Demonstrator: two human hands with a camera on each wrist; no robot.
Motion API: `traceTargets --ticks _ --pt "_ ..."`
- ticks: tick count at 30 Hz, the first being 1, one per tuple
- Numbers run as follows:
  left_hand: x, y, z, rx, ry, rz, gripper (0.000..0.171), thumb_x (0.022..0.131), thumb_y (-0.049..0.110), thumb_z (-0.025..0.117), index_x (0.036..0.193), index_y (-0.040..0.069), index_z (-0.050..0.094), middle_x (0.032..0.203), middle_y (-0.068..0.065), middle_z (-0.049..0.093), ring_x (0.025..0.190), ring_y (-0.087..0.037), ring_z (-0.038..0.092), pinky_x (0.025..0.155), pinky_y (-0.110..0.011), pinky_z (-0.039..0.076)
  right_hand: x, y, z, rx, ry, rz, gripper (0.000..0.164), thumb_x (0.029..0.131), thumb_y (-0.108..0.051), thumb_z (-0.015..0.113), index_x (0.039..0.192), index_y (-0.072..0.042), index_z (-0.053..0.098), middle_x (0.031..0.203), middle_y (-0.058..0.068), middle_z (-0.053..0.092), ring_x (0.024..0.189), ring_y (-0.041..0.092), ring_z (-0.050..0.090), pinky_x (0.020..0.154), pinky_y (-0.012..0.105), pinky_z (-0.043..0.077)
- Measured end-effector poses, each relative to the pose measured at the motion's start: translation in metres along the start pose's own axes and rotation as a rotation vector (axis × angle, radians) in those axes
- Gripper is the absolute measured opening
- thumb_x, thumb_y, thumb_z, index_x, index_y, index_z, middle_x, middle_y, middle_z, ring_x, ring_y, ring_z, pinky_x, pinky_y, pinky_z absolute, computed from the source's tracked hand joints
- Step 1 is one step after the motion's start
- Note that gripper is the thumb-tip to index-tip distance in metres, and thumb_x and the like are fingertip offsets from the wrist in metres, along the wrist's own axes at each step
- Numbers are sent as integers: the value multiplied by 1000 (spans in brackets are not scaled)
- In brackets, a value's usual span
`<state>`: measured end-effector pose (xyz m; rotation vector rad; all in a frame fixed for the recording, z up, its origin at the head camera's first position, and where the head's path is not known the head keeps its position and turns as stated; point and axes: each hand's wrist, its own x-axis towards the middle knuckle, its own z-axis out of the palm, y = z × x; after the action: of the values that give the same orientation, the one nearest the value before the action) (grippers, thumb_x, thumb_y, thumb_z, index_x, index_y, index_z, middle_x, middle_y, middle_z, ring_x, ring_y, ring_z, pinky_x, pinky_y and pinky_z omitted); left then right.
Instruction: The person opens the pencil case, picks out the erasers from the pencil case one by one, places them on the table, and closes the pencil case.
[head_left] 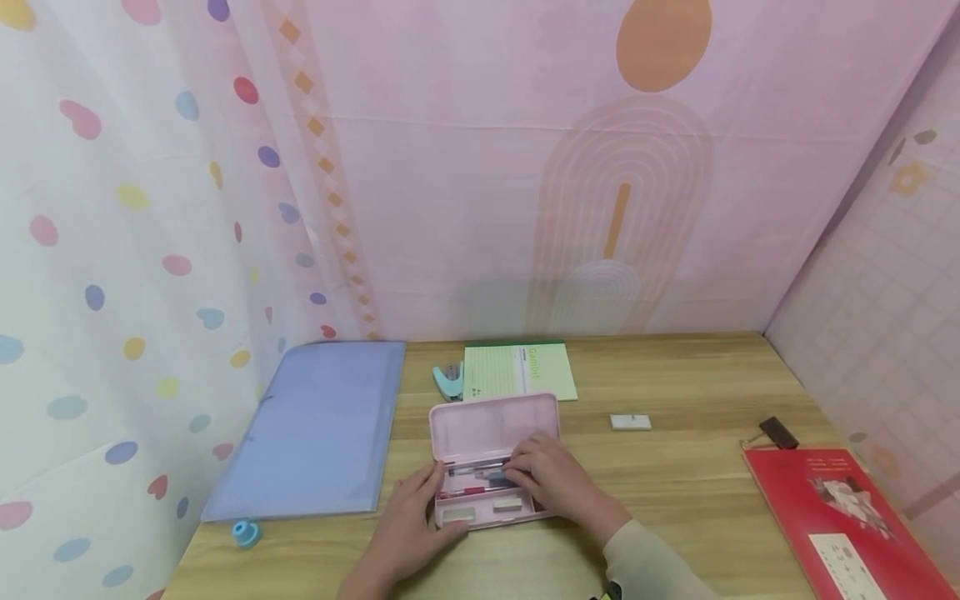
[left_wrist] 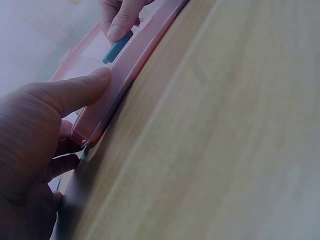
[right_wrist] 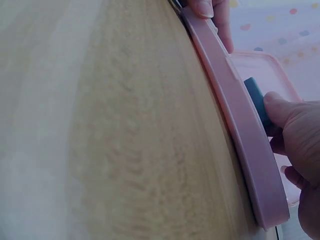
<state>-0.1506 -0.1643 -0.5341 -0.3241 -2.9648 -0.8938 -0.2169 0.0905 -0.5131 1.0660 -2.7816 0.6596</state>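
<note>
A pink pencil case (head_left: 495,422) lies on the table with its lid raised away from me. My left hand (head_left: 408,518) grips its left end, thumb (left_wrist: 92,85) over the near wall and fingers round the outer side. Over the case's right half, my right hand (head_left: 553,477) pinches a short teal blunt-ended stick (right_wrist: 256,97), whose exact kind cannot be made out. That stick pokes up above the near wall in both wrist views. Inside the case are a red pen (head_left: 472,492), other pens (head_left: 468,471), a white eraser (head_left: 507,504) and a pale block (head_left: 458,514).
Behind the case are a green notepad (head_left: 517,371) and a light-blue stapler-like item (head_left: 448,382). A blue folder (head_left: 315,429) and small blue knob-like item (head_left: 245,533) lie left. Rightward are a white block (head_left: 631,422), black binder clip (head_left: 778,432) and red book (head_left: 847,508).
</note>
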Motion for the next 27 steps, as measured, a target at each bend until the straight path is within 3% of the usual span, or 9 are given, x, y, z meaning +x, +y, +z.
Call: traceTargets --ticks 8,16,22,27 --pt "0 0 1 -4 -12 -9 103 73 72 65 147 5 38 148 -14 40 136 -33 35 112 -59 19 -3 -5 -7 28 96 -23 17 96 -28 60 100 -21 75 97 -13 68 94 6 58 86 29 50" --pt "0 -1 -1 -2 -18 -10 103 73 71 65 147 5 38 149 -15 39 137 -32 34 112 -59 19 -11 -5 -16 109 230 -1 13 93 -23 64 97 -18 76 87 -13 70 78 1 61 72 27 53" --pt "1 -1 0 -1 -16 -8 103 73 71 65 147 5 37 149 -14 39 137 -32 34 112 -60 19 -18 4 -21 128 284 -5 12 87 -21 72 99 -20 75 94 -12 70 87 4 62 78 27 54" --pt "0 0 -1 2 -12 -9 103 73 71 65 147 6 37 149 -14 39 137 -32 35 112 -60 19 -27 15 -27 111 338 -21 21 82 -15 77 102 -15 75 105 -2 70 99 12 63 86 33 54"
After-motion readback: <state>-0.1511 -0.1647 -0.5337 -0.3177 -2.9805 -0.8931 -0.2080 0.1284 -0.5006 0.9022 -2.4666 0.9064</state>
